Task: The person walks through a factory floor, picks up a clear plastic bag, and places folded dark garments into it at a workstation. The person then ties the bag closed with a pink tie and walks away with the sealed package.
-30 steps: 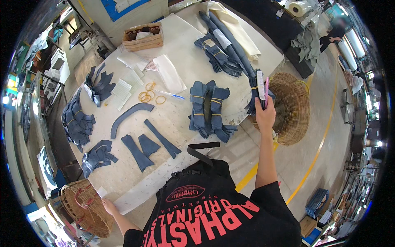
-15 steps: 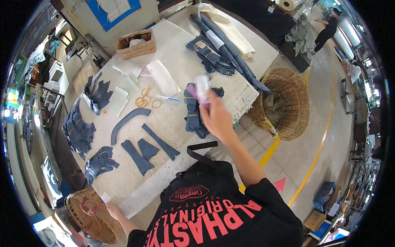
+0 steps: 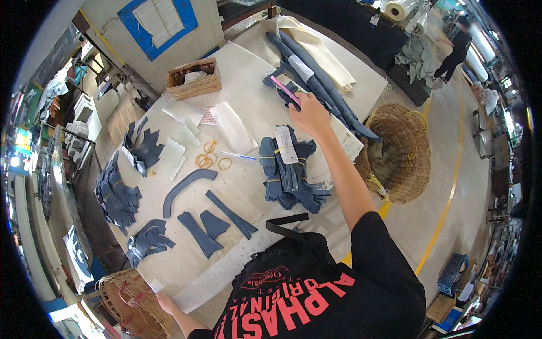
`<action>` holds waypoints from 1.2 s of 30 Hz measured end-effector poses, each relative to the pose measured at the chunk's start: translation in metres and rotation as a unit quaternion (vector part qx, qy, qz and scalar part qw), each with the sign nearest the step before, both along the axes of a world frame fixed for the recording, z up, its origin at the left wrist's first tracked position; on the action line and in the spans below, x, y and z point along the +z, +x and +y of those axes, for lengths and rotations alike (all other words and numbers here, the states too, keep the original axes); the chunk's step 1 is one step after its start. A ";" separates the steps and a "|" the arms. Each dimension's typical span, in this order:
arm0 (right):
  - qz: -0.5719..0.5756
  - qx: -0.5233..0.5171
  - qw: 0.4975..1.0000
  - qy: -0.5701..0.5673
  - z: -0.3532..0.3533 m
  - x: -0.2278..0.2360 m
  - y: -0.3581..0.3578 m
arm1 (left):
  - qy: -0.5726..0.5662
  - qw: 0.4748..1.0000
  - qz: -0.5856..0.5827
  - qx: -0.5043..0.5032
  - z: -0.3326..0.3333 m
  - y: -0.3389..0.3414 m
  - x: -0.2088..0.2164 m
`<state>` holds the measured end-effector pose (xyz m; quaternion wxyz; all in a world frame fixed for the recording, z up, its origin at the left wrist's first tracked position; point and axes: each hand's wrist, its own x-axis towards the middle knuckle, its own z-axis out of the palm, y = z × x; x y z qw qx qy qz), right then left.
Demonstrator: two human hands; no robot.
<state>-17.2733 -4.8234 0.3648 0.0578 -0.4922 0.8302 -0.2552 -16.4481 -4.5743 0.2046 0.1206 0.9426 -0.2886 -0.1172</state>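
My right hand (image 3: 312, 115) is closed on a slim pink object (image 3: 285, 90) whose kind I cannot make out. The hand reaches over a banded bundle of blue fabric pieces (image 3: 273, 85) beside the blue rolls. Nearer to me is another banded bundle of blue cut pieces (image 3: 275, 179), with a white tag (image 3: 287, 144) on top. At the near left table corner rests my left hand (image 3: 167, 305), its fingers too small to read, close to a small white paper (image 3: 156, 285). Loose blue cut pieces (image 3: 199, 235) and a curved blue strip (image 3: 186, 186) lie mid-table.
Several blue bundles (image 3: 117, 192) line the table's left side. Rubber bands (image 3: 205, 160), a pen (image 3: 237, 155) and white papers (image 3: 232, 127) lie mid-table. A brick-patterned box (image 3: 195, 82) sits farther back. Wicker baskets (image 3: 415, 161) (image 3: 132, 316) flank the table. Another person (image 3: 454, 53) stands far right.
My right hand has moved away from the near bundle to the far one, taking the pink object. The white tag now lies on the near bundle. My left hand stays at the table corner.
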 end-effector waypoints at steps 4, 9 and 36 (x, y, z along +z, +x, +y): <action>-0.037 -0.066 0.997 0.033 -0.064 -0.036 -0.026 | -0.001 0.999 0.042 0.012 -0.004 0.000 0.002; -0.035 -0.097 0.994 0.031 -0.105 -0.072 -0.043 | -0.016 0.997 0.065 -0.032 -0.005 0.013 0.010; -0.024 0.186 0.881 -0.434 0.115 0.156 0.081 | -0.055 0.989 -0.135 0.027 -0.035 -0.019 0.010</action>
